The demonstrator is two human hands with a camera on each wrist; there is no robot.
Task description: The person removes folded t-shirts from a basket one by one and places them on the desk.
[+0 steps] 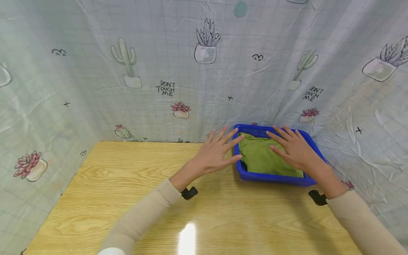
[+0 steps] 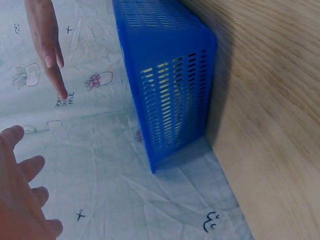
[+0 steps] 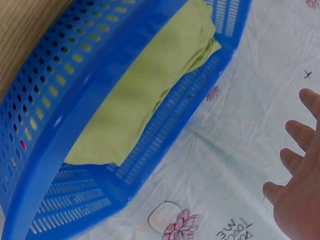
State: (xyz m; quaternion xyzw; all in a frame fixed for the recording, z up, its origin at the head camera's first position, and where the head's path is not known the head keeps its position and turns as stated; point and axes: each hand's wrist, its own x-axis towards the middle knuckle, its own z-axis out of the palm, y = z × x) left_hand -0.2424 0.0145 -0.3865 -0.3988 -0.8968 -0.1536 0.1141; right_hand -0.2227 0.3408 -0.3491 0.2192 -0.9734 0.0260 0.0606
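Sleeves, beige, two, at the near edge of the head view, each with a black wrist mount.

Table (image 1: 127, 184): pale wood grain, glossy, a glare patch near the front edge. Backed on three sides by a printed curtain (image 1: 178, 71) with cacti, potted succulents and "DON'T TOUCH ME" lettering.

Basket (image 1: 271, 177): blue plastic, perforated walls, shallow and rectangular, standing at the far right of the table, its far side close against the curtain. The left wrist view shows its slotted end wall (image 2: 170, 90); the right wrist view shows its rim and interior (image 3: 45, 125).

Cloth (image 1: 261, 157): green, folded, lying flat inside the basket and covering most of its floor; seen again as a yellow-green pad (image 3: 145, 90) in the right wrist view.

Left hand (image 1: 216, 152): fingers straight and spread, holding nothing, hovering just left of the basket with fingertips over its left rim.

Right hand (image 1: 293, 148): fingers straight and spread, gripping nothing, palm down above the cloth; whether it touches the fabric cannot be told.

Risks, judged from this layout: the basket is light and sits on a slick top, so a sideways press from either hand could slide it toward the right table edge or into the curtain. Flat fingers have no purchase on the cloth, so a lift from this pose would likely drag one layer and undo the fold.
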